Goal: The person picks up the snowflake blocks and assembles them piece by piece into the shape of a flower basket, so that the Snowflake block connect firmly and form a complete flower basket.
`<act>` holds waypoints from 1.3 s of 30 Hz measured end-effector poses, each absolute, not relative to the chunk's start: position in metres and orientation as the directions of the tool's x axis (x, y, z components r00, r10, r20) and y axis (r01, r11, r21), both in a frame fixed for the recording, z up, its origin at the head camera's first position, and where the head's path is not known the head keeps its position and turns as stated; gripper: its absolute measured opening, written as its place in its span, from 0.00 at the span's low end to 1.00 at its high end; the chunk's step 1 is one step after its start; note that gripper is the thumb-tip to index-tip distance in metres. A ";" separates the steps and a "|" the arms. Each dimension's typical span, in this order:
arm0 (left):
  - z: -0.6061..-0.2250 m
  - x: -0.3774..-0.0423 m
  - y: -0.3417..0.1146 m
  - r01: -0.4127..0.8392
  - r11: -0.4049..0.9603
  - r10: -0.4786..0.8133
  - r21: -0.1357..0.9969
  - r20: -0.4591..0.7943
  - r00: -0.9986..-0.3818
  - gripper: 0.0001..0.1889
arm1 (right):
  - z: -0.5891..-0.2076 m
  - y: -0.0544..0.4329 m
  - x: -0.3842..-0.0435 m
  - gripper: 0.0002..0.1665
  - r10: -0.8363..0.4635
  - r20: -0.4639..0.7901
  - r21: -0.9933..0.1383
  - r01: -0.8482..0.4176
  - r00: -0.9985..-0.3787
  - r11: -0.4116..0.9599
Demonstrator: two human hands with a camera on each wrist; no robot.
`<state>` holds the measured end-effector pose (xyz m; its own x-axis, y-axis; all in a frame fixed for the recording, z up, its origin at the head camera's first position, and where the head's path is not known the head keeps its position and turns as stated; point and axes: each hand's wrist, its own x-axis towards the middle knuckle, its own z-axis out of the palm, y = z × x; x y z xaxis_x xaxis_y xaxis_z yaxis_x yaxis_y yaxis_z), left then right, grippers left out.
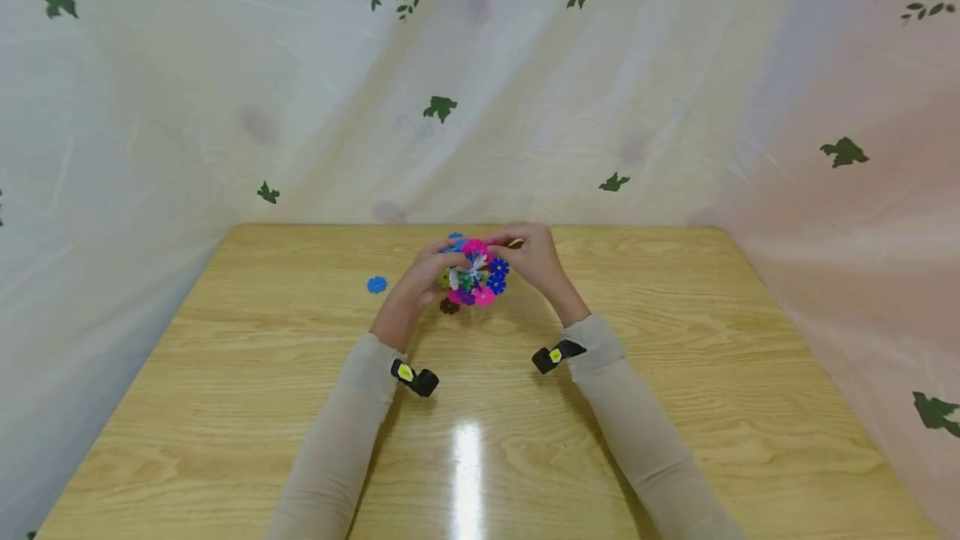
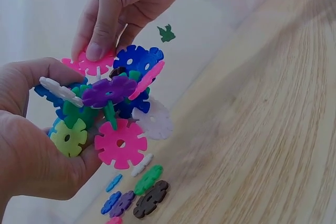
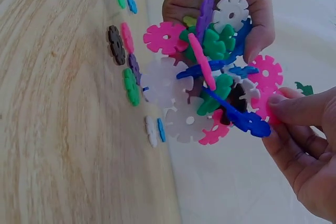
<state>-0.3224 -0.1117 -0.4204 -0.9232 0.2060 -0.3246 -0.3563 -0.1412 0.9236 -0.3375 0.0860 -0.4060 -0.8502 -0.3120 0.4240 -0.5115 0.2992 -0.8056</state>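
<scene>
The left hand [image 2: 44, 153] grasps the interlocked snowflake-disc cluster [image 2: 107, 92]; the right hand [image 2: 123, 1] pinches a pink disc [image 2: 102, 66] at its edge; I'd brace the cluster gently, keeping that disc square.

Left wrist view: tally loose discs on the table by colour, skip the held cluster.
Blue discs: 2
White disc: 1
Green disc: 1
Purple disc: 1
Brown disc: 1
Pink disc, cut by frame edge: 1
Total: 7

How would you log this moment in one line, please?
left hand: holds disc cluster; right hand: pinches pink disc; table: loose discs
</scene>
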 end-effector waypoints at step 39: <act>-0.426 -0.322 -0.107 -0.368 -0.161 0.192 0.916 -0.336 -0.922 0.36 | -0.407 0.084 -0.334 0.03 -0.316 0.489 -0.733 -0.579 -0.813 0.357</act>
